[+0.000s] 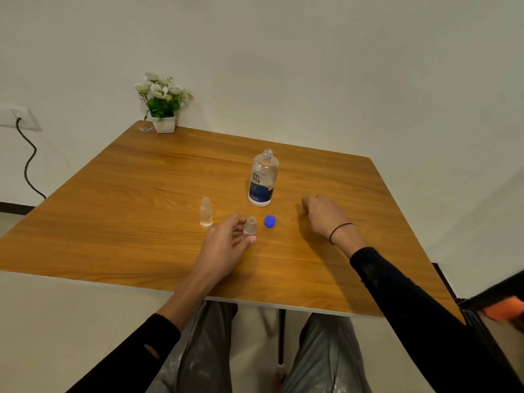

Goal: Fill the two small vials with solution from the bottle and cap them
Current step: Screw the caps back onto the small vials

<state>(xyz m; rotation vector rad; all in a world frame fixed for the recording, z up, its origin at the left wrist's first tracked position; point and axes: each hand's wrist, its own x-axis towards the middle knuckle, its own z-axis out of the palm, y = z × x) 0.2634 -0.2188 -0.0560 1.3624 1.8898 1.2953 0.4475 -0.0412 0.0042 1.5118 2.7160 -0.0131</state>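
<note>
The clear solution bottle (pixel 263 178) with a blue label stands uncapped in the middle of the wooden table (pixel 141 199). Its blue cap (pixel 270 221) lies on the table in front of it. One small clear vial (pixel 205 211) stands capped to the left. The second small vial (pixel 250 225) stands open-topped, and my left hand (pixel 226 245) grips it between thumb and fingers. My right hand (pixel 323 215) rests on the table right of the bottle with its fingers curled under; whether it holds anything is hidden.
A white pot of artificial flowers (pixel 163 104) stands at the table's far left corner, with a small clear item beside it. A wall socket and black cable (pixel 28 163) are on the left. A dark and orange object (pixel 499 302) sits at the right edge.
</note>
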